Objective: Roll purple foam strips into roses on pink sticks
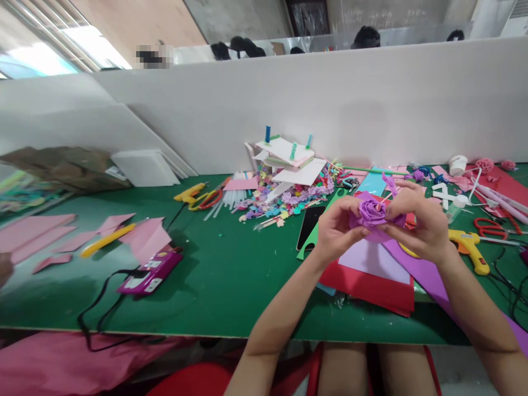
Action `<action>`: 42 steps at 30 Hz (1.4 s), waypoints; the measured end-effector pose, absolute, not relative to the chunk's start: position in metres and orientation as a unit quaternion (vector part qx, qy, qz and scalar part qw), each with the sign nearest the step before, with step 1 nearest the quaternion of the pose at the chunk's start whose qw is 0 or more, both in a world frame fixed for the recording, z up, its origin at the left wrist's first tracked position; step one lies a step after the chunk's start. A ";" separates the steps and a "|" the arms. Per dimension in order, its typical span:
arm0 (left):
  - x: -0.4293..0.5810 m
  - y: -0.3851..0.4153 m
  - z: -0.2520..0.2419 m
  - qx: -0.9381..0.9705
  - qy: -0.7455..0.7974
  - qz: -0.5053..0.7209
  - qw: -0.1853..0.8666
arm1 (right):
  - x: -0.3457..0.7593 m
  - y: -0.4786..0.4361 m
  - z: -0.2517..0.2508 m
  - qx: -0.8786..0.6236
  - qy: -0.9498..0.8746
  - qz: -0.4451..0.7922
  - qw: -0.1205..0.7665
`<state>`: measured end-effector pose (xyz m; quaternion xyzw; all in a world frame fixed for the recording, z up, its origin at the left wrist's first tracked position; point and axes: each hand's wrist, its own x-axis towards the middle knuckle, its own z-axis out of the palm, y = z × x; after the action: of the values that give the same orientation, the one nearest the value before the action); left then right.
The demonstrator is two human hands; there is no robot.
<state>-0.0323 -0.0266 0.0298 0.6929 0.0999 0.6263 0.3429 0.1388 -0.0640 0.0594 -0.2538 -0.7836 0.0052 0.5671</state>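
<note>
A purple paper rose (372, 212) is held up above the table between both hands. My left hand (339, 226) grips its left side, thumb below and fingers curled around the petals. On the other side my right hand (421, 220) pinches the petals with thumb and fingers. A thin purple strip (389, 184) sticks up behind the flower. Beneath the hands lie a pale lilac sheet (373, 264) and red sheets (371, 289). A long purple strip (429, 275) runs under my right forearm. Beside my left hand is a dark phone (308, 225), partly under a green ruler-like piece (322, 225).
Yellow glue guns (470, 250) and red scissors (490, 226) lie at the right. A heap of small colourful flowers (289, 201) sits at the back by the white partition (330, 104). Leftward are a purple device (150, 273), a yellow cutter (107, 240) and pink paper (146, 239). Another person's hand (5, 269) shows at the left edge.
</note>
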 end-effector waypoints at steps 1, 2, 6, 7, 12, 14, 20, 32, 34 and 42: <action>-0.032 -0.026 0.029 0.691 0.105 0.629 0.341 | 0.138 -0.064 0.059 -0.253 -0.784 0.004 0.567; -0.033 -0.025 0.028 0.689 0.110 0.630 0.340 | 0.137 -0.064 0.060 -0.252 -0.786 0.002 0.565; -0.033 -0.024 0.023 0.669 0.102 0.640 0.365 | 0.137 -0.065 0.061 -0.248 -0.784 -0.010 0.569; -0.034 -0.023 0.021 0.659 0.100 0.646 0.373 | 0.138 -0.066 0.061 -0.250 -0.784 -0.009 0.568; -0.034 -0.023 0.021 0.610 0.097 0.681 0.393 | 0.146 -0.065 0.062 -0.275 -0.812 0.015 0.515; -0.035 -0.023 0.023 0.601 0.091 0.691 0.391 | 0.150 -0.064 0.062 -0.276 -0.825 0.022 0.492; -0.034 -0.023 0.024 0.589 0.088 0.694 0.404 | 0.152 -0.063 0.064 -0.273 -0.823 0.033 0.497; -0.033 -0.024 0.019 0.624 0.084 0.629 0.456 | 0.145 -0.062 0.061 -0.294 -0.801 -0.021 0.522; -0.032 -0.023 0.018 0.632 0.077 0.637 0.435 | 0.144 -0.062 0.061 -0.298 -0.798 -0.023 0.524; -0.031 -0.026 0.021 0.665 0.086 0.648 0.362 | 0.144 -0.066 0.063 -0.304 -0.798 -0.033 0.519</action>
<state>-0.0309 -0.0260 0.0211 0.6650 0.0862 0.6476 0.3619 0.1442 -0.0658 0.0631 -0.3042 -0.7979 -0.0331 0.5194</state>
